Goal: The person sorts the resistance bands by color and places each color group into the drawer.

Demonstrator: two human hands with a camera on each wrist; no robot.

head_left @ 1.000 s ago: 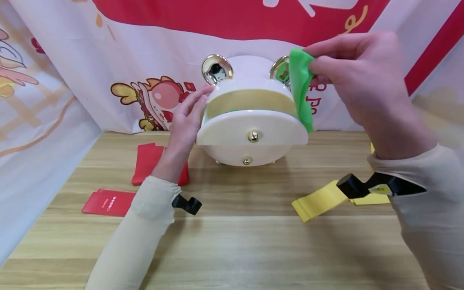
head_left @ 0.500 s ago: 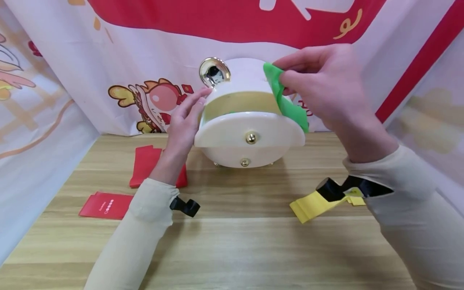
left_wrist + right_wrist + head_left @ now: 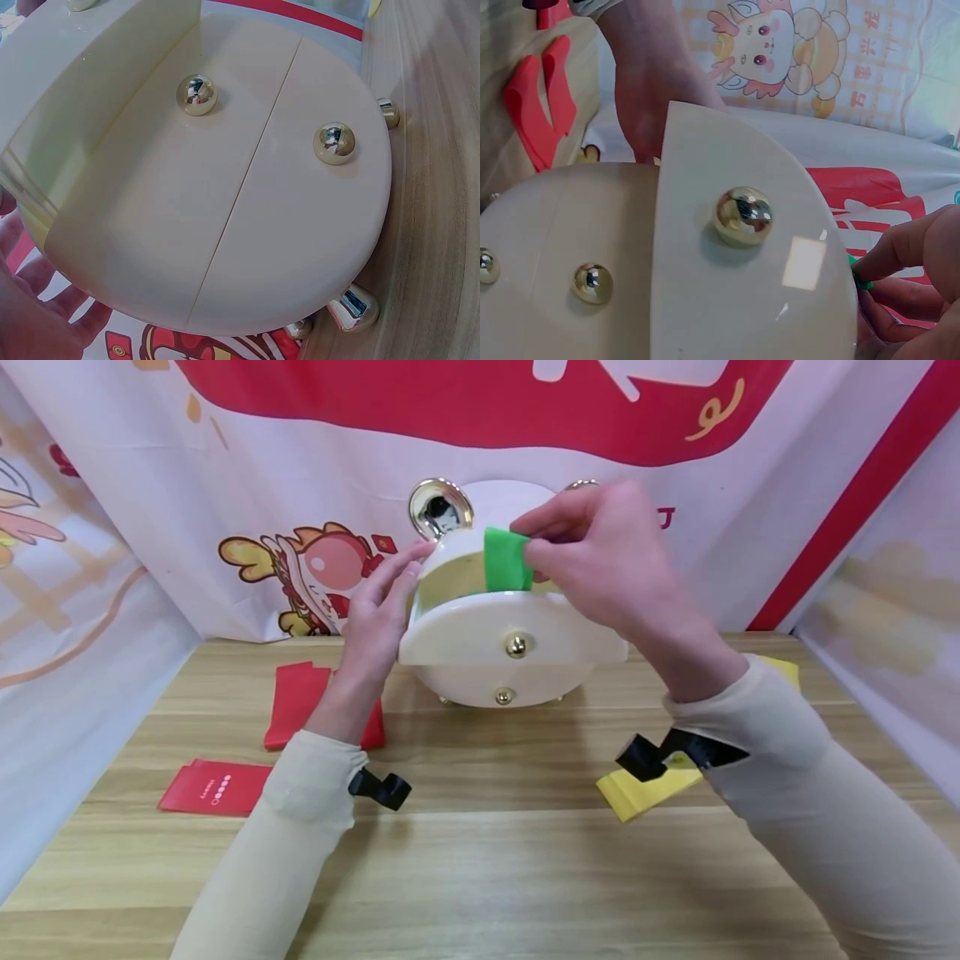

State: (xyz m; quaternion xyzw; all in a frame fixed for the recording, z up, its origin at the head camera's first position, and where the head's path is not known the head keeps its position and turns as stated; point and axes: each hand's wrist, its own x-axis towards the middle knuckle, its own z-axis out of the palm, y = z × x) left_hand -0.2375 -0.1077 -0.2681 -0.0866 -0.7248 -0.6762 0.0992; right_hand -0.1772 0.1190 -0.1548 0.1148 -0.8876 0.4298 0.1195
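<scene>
A white rounded cabinet [image 3: 498, 506] with gold knobs stands on the table, its upper drawer [image 3: 457, 631] pulled out toward me. My right hand [image 3: 600, 560] pinches a green resistance band [image 3: 507, 560] between thumb and fingers. The band hangs over the drawer opening, its lower end hidden behind the drawer front. In the right wrist view, only a bit of the green band [image 3: 862, 283] shows at the fingertips. With fingers fairly straight, my left hand [image 3: 378, 610] rests against the cabinet's left side. The left wrist view shows those fingers [image 3: 66, 301] beside the cabinet's edge.
Red resistance bands [image 3: 296, 697] lie on the table at the left, one partly behind my left forearm. Yellow bands [image 3: 645, 793] lie at the right, partly under my right arm. Printed cloth [image 3: 300, 460] stands behind the cabinet and at both sides.
My right hand has moved left and a little down, bringing the green band from the drawer's right side to above its opening. My left hand has stayed on the cabinet.
</scene>
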